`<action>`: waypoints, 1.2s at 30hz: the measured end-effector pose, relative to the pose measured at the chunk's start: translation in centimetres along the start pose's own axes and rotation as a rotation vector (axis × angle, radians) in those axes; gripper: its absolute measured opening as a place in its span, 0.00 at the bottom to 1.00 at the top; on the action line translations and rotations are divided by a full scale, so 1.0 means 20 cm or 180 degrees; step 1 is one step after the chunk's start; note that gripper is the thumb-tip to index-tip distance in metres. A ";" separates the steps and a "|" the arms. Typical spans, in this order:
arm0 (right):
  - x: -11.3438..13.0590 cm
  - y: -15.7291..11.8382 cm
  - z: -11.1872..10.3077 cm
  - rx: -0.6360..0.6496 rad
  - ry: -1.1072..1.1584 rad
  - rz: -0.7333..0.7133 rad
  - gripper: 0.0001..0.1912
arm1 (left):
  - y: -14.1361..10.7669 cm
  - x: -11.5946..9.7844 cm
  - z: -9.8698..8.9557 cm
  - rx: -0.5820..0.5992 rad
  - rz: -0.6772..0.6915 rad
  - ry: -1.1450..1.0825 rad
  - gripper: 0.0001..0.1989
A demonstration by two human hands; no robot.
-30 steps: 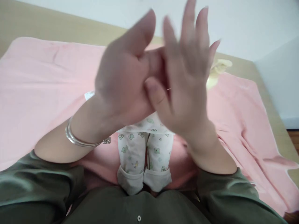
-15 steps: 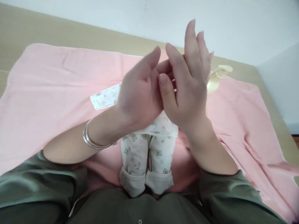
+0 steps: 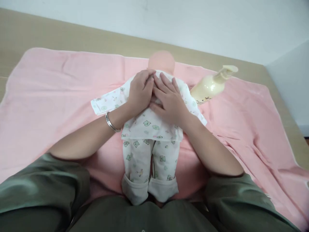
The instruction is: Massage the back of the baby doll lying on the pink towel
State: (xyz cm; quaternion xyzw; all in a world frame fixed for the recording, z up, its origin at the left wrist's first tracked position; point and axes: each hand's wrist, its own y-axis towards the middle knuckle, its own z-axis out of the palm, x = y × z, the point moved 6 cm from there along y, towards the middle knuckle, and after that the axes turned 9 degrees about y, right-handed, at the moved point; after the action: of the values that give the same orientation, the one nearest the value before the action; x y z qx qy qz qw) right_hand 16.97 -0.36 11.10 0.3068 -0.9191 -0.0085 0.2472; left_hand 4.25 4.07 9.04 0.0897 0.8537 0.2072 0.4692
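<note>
A baby doll lies in the middle, its smooth rounded head farthest from me. It wears a white printed top with long sleeves and matching trousers with turned-up cuffs. On the upper part of the top rests my left hand, fingers laid over the cloth near the neck. Beside it my right hand lies flat with the fingers a little apart, its fingertips close to the left hand. Neither hand grips anything that I can see. The hands cover much of the doll's upper body.
A pump bottle of pale yellow stuff stands at the right, by the doll's sleeve. Beneath everything a pink blanket is spread over a wooden-looking table, wrinkled at the right. A white wall rises behind the table.
Both hands, raised together in front of me before, have come down and apart onto the doll's top. The doll's head and the bottle's body now show.
</note>
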 end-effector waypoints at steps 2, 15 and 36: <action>-0.09 0.04 -0.02 0.0006 0.0073 0.0043 0.31 | -0.01 0.01 0.00 -0.0037 -0.0019 0.0113 0.13; 0.12 -0.07 0.04 -0.0383 -0.0298 0.0413 0.32 | -0.03 0.10 0.00 -0.0179 -0.0509 0.0347 0.13; -0.02 0.03 0.03 -0.0109 -0.0074 0.0350 0.33 | -0.06 0.11 0.00 -0.0135 -0.0183 0.0367 0.12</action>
State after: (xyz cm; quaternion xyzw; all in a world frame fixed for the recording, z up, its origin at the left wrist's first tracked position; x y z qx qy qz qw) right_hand 16.66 0.24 10.54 0.2514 -0.9371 -0.0142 0.2417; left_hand 3.11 3.72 6.86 0.0431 0.8770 0.2164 0.4268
